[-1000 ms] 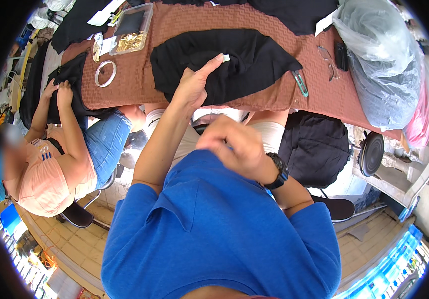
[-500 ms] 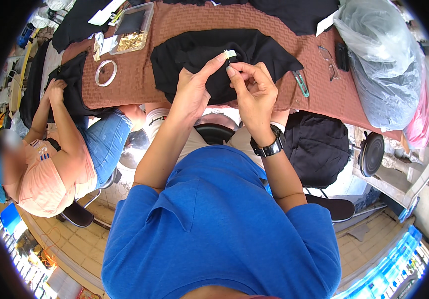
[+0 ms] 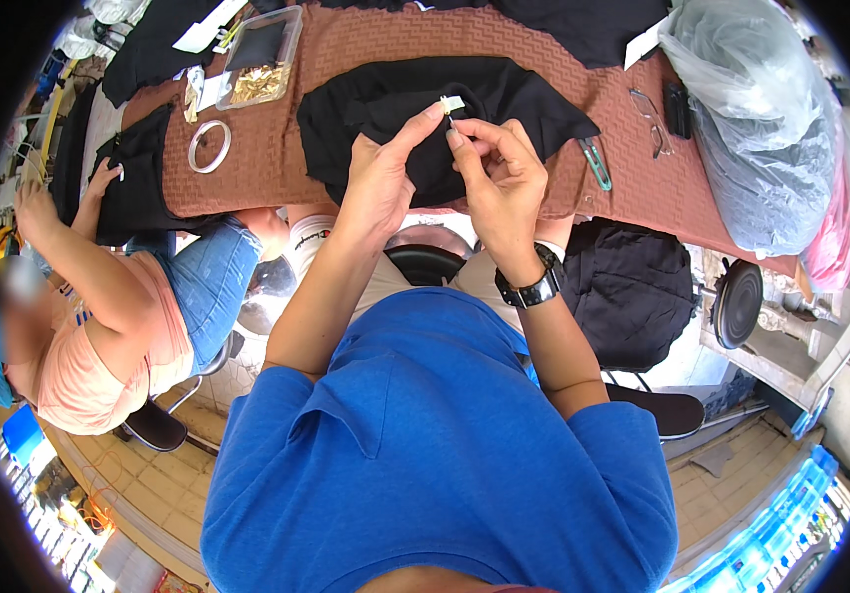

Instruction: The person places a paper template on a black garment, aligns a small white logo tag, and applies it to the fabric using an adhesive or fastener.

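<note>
Over the table edge in front of me lies a black garment (image 3: 533, 94), bunched up, with a small white label (image 3: 453, 103) showing on it. My left hand (image 3: 382, 178) is closed on the garment's cloth, its thumb tip right beside the label. Just below the label, my right hand (image 3: 506, 178) pinches thumb and forefinger together; what sits between those fingertips is too small to make out. A black watch is on the right wrist. Green-handled thread snips (image 3: 597, 164) lie beside the garment's right end.
Eyeglasses (image 3: 658, 138), a black case (image 3: 678, 111) and large plastic bags (image 3: 751, 119) are at the right. A clear box (image 3: 291, 49) of gold-coloured pieces and a white tape roll (image 3: 194, 148) lie left. A co-worker (image 3: 114, 336) sits at left with black cloth (image 3: 143, 188).
My hands keep almost the same pose, with only a tiny shift at the fingertips. The co-worker's hands have parted, one drawn up and to the left.
</note>
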{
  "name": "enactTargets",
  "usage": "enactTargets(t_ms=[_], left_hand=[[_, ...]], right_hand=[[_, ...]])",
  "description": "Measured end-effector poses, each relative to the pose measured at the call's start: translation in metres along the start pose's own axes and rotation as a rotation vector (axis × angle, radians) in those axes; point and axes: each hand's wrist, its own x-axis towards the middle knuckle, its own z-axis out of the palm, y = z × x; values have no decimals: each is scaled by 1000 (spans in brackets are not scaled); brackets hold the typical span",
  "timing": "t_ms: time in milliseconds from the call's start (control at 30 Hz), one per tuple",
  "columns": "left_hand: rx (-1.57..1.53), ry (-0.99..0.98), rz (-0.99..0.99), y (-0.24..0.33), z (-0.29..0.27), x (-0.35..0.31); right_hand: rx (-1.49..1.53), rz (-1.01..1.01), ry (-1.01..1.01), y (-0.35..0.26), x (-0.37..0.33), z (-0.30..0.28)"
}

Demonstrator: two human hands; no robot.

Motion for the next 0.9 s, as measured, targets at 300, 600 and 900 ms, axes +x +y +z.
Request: enactTargets(t_ms=[300, 600, 900], left_hand=[[-8, -1, -5, 0, 2, 0], [-3, 2, -2, -1, 2, 0], [31, 12, -6, -1, 0, 1]], right_hand=[[2, -14, -16, 0, 0, -1], [2, 5, -7, 2, 0, -1], [13, 3, -11, 3, 1, 1]])
